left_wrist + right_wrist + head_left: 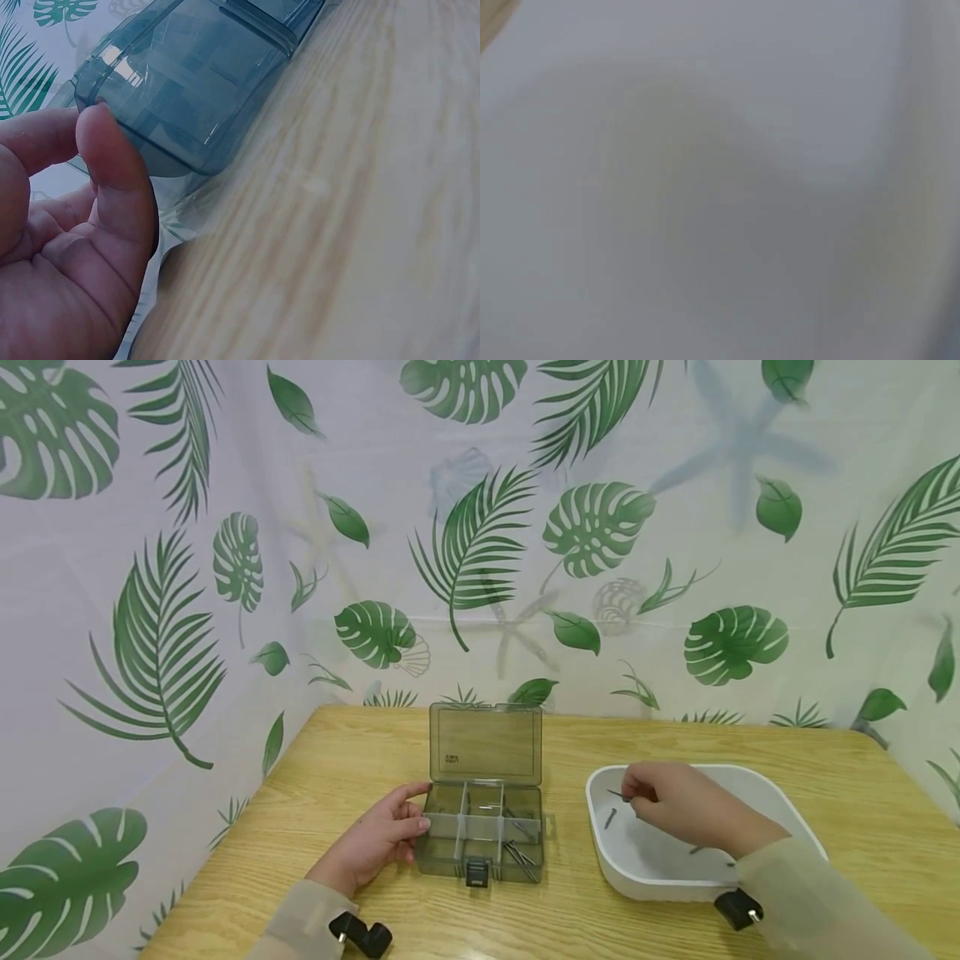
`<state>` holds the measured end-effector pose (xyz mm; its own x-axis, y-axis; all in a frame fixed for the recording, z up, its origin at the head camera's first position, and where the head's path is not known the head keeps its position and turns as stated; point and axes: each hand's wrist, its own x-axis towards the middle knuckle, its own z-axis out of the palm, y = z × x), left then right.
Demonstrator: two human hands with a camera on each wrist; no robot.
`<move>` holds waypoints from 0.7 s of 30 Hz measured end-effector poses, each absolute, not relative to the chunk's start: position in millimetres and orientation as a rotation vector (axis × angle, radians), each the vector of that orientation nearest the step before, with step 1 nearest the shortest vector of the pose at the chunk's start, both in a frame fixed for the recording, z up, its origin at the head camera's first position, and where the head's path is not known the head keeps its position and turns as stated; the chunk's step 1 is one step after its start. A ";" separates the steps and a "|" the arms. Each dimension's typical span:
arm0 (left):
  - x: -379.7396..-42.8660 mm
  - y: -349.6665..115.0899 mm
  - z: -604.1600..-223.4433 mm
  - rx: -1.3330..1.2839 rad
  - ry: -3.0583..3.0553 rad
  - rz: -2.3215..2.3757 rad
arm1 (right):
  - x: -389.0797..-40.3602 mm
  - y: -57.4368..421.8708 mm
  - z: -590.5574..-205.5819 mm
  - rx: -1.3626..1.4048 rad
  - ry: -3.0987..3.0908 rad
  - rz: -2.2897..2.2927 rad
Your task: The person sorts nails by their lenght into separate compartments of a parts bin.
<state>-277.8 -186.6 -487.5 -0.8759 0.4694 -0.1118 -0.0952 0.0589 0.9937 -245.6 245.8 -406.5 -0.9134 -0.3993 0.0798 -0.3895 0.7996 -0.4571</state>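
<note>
A smoky clear compartment box (pixel 480 870) stands on the table with its lid (pixel 486 743) raised at the back. My left hand (pixel 384 832) grips the box's left side, thumb and index finger at its edge; the left wrist view shows the thumb (pixel 112 150) against the plastic. Several dark screws (pixel 519 855) lie in the right-hand compartments. Over the left part of a white tray (pixel 637 887), my right hand (pixel 678 797) pinches a thin dark screw (pixel 615 794) that sticks out from the fingertips. Another screw (pixel 611 817) lies in the tray just below.
More small screws (pixel 697 850) lie near the tray's front side, partly behind the right forearm. The wooden table (pixel 360 735) runs back to a leaf-print curtain (pixel 495 635), which also hangs at the sides. Only blurred pale surfaces fill the right wrist view.
</note>
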 end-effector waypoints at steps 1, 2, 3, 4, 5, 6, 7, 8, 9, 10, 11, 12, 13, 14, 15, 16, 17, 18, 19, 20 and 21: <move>-277.9 -186.6 -487.5 0.374 1.939 1.870 | -244.4 243.6 -404.8 -0.667 2.966 -0.761; -277.9 -186.6 -487.5 0.374 1.941 1.869 | -243.2 241.0 -403.1 -0.684 2.965 -0.775; -277.9 -186.7 -487.5 0.374 1.943 1.869 | -242.2 238.2 -401.6 -0.705 2.961 -0.790; -277.8 -186.7 -487.3 0.373 1.946 1.868 | -241.3 235.1 -400.3 -0.728 2.955 -0.802; -277.6 -186.8 -487.3 0.371 1.949 1.866 | -240.5 231.7 -399.2 -0.747 2.945 -0.811; -277.4 -186.9 -487.2 0.371 1.952 1.865 | -239.6 228.2 -398.3 -0.760 2.933 -0.821; -277.2 -187.0 -487.1 0.370 1.955 1.863 | -238.8 224.5 -397.6 -0.773 2.922 -0.828; -277.0 -187.0 -487.0 0.370 1.958 1.862 | -238.3 220.9 -396.9 -0.779 2.911 -0.835; -276.9 -187.0 -487.0 0.372 1.960 1.862 | -237.7 217.2 -396.3 -0.783 2.901 -0.841; -276.7 -187.0 -487.0 0.373 1.961 1.862 | -237.3 213.5 -395.8 -0.785 2.893 -0.846; -276.7 -186.9 -487.1 0.373 1.963 1.862 | -237.0 209.9 -395.3 -0.790 2.885 -0.853; -276.7 -186.9 -487.3 0.375 1.963 1.862 | -236.7 206.3 -394.9 -0.799 2.877 -0.860; -276.8 -186.8 -487.3 0.375 1.962 1.863 | -236.4 202.5 -394.5 -0.806 2.870 -0.868; -276.8 -186.7 -487.5 0.375 1.961 1.864 | -236.2 198.9 -394.3 -0.812 2.864 -0.875; -276.9 -186.7 -487.6 0.375 1.960 1.864 | -235.9 195.3 -394.1 -0.822 2.856 -0.884; -277.0 -186.7 -488.0 0.375 1.958 1.865 | -236.0 191.8 -394.3 -0.828 2.848 -0.897; -277.1 -186.6 -488.2 0.375 1.957 1.864 | -235.9 188.2 -394.6 -0.832 2.842 -0.906; -277.1 -186.7 -488.4 0.375 1.954 1.865 | -235.8 184.7 -395.0 -0.831 2.838 -0.909; -277.1 -186.7 -488.3 0.376 1.953 1.865 | -235.7 181.3 -395.5 -0.831 2.836 -0.911; -277.0 -186.7 -488.2 0.376 1.952 1.866 | -235.8 178.0 -396.1 -0.832 2.834 -0.913; -276.9 -186.8 -488.0 0.377 1.952 1.865 | -236.0 174.6 -397.0 -0.829 2.831 -0.911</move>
<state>-276.9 -186.8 -488.0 -0.8781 0.4662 -0.1079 -0.0866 0.0668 0.9940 -236.0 174.6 -397.0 -0.8544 -0.5080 0.1089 -0.4762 0.6819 -0.5552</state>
